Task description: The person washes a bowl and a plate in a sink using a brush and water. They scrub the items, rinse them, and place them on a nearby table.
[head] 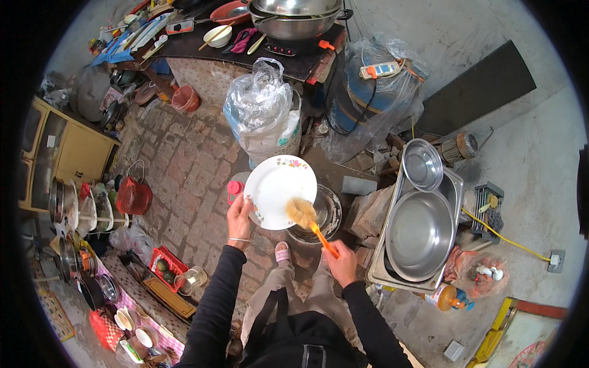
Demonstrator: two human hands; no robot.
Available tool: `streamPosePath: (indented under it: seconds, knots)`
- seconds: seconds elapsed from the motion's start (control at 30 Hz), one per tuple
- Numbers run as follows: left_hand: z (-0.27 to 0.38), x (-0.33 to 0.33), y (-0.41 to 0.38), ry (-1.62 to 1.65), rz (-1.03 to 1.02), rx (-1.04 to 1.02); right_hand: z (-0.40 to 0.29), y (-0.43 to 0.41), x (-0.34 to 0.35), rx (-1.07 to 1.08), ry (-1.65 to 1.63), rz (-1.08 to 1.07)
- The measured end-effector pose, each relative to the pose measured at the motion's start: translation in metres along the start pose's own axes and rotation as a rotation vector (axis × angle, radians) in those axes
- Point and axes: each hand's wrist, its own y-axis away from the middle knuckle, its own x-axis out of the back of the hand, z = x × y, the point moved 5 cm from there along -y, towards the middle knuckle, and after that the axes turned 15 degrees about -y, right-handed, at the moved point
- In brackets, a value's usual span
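Note:
My left hand (239,218) grips the left edge of a white plate (276,184) with a floral pattern on its rim, its face turned up to the camera. In my right hand (343,263) is the orange handle of a dish brush (301,212), whose tan round head lies over the plate's lower right part. Below the plate and brush, a round basin (332,216) with a worn rim stands on the floor, partly hidden. A bottle with a pink-red cap (235,186) shows at the plate's left edge.
At the right, a metal sink (372,271) holds a large steel bowl (416,237) and a smaller one (422,163). A plastic-covered sack (264,124) stands ahead, before a counter with a lidded pan (297,25). Shelves with cookware (69,262) line the left.

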Motion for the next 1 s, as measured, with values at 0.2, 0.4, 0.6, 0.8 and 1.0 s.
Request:
streamPosePath:
  seconds: [0.2, 0.4, 0.6, 0.8, 1.0]
  knots:
    - [-0.005, -0.004, -0.001, -0.001, -0.044, 0.021, -0.036, -0.053, -0.006, 0.075, -0.005, 0.008]
    - [-0.006, 0.002, -0.008, 0.052, 0.002, 0.040, -0.019, -0.010, 0.016, 0.011, 0.013, 0.003]
    - [0.005, -0.010, -0.005, 0.113, 0.007, 0.035, -0.023, -0.052, 0.015, 0.037, -0.005, 0.022]
    - [0.009, -0.004, -0.010, 0.105, -0.001, 0.050, -0.021, -0.015, 0.027, 0.069, -0.049, 0.040]
    - [-0.003, -0.009, -0.014, 0.111, -0.036, 0.019, -0.026, -0.054, 0.027, 0.075, -0.073, 0.021]
